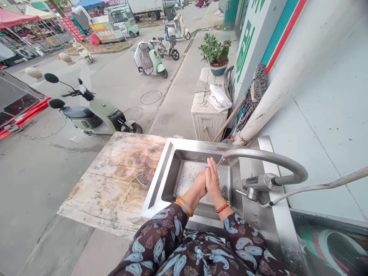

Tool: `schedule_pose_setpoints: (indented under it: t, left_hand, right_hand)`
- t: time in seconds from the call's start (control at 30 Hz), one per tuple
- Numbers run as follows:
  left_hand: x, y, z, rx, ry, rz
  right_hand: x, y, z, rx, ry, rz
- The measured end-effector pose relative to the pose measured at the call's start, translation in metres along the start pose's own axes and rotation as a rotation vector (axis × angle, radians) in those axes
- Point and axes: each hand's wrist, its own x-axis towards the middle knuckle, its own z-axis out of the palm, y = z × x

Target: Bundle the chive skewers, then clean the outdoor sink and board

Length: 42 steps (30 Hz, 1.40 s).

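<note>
My left hand (201, 181) and my right hand (212, 182) are pressed palm to palm above the sink basin (167, 180). The right hand's fingers are stretched out, pointing away from me; the left hand's fingers are partly hidden against it. A ring shows on one finger. No object is visible between the palms. A curved metal faucet (264, 154) reaches in from the right, its spout just beside my fingertips, and water seems to run from it. A dark scrubber (224, 191) lies in the basin, right of my wrist. Droplets dot the basin floor.
A worn wooden board (115, 180) with a thin yellowish loop (136, 179) adjoins the sink's left side. Beyond stands a white box-like unit (208, 115) bearing a folded white cloth (219, 98) and a potted plant (217, 57). A mop (254, 90) leans by a pipe; a scooter (97, 113) is parked left.
</note>
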Motion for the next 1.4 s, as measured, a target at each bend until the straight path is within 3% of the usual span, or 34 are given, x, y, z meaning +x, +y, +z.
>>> schedule_pose_setpoints:
  t: [0.07, 0.13, 0.2, 0.3, 0.37, 0.47, 0.6, 0.67, 0.83, 1.03, 1.13, 1.27, 1.4]
  left_hand:
    - [-0.009, -0.013, 0.006, 0.019, -0.037, -0.039]
    - [-0.013, -0.016, 0.010, -0.009, -0.055, -0.032]
    - [-0.010, -0.007, 0.010, -0.083, -0.053, 0.001]
    - [-0.001, 0.014, 0.006, -0.090, 0.048, 0.050]
    - [0.001, 0.017, 0.004, -0.038, 0.090, 0.043]
    - [-0.009, 0.002, 0.005, 0.000, -0.002, -0.019]
    - [-0.021, -0.014, 0.009, -0.015, -0.043, -0.032]
    - [-0.018, -0.007, 0.006, -0.059, -0.030, -0.011]
    - [-0.009, 0.015, -0.007, -0.030, 0.099, 0.047]
    - [-0.028, -0.009, -0.006, 0.060, -0.017, -0.094]
    - [-0.029, -0.003, -0.011, 0.058, -0.045, -0.106]
    - [-0.024, 0.012, -0.023, 0.039, 0.023, -0.089]
    - [-0.028, 0.010, -0.028, 0.008, 0.071, -0.110]
  right_hand:
    - [0.031, 0.014, -0.015, 0.018, 0.051, 0.074]
    - [0.041, 0.021, -0.024, 0.039, 0.086, 0.143]
    - [0.025, 0.016, -0.022, 0.045, 0.085, 0.147]
    - [-0.019, -0.008, -0.005, 0.004, 0.006, 0.008]
    - [-0.031, -0.019, 0.002, -0.029, -0.036, -0.090]
    - [-0.004, -0.014, -0.006, -0.020, 0.004, -0.087]
    - [0.035, 0.009, -0.023, 0.090, 0.130, 0.134]
    - [0.020, 0.007, -0.019, 0.117, 0.128, 0.153]
    - [-0.038, -0.027, 0.007, 0.076, -0.052, -0.057]
    - [0.015, -0.012, -0.013, 0.042, 0.044, -0.001]
    - [0.023, -0.008, -0.032, 0.038, 0.109, 0.059]
    - [0.015, -0.042, -0.063, 0.078, 0.318, 0.035]
    - [0.022, -0.103, -0.089, 0.071, 0.261, -0.179]
